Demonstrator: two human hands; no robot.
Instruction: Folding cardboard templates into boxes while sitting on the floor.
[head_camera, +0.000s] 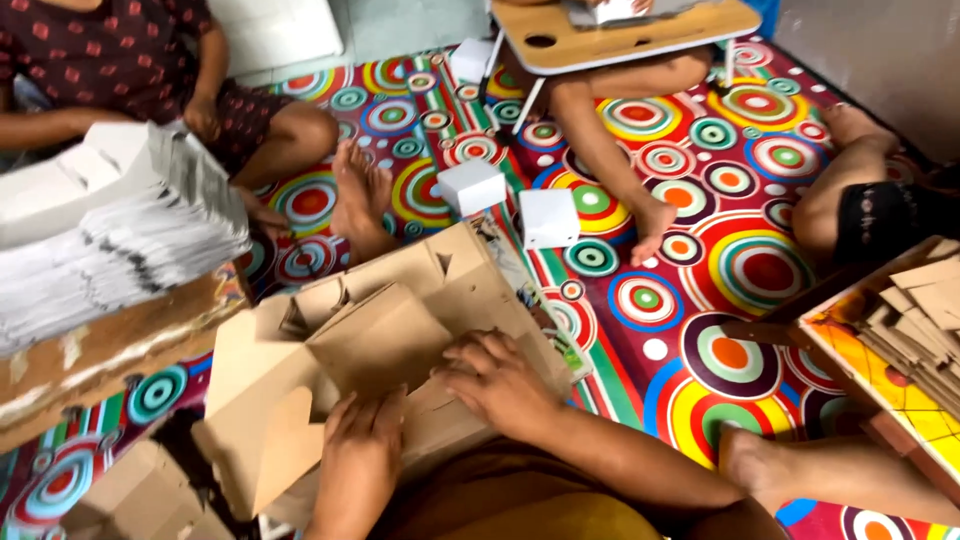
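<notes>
Left hand (358, 455) flat on cardboard box blank (390, 340) | right hand (497, 380) spread, pressing its flap

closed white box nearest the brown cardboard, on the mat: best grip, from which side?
Judging from its pose, take the white box from above, pinching its left and right side walls. It sits flat on the patterned mat, lid shut, a plain cube with no handle or flap to catch. Its sides look clear: the second white box and the foot lie apart from it.

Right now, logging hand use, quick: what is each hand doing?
Left hand: flat, fingers open, pressing on the brown cardboard box blank.
Right hand: fingers curled, pressing the same blank; no closed grip visible.
</notes>
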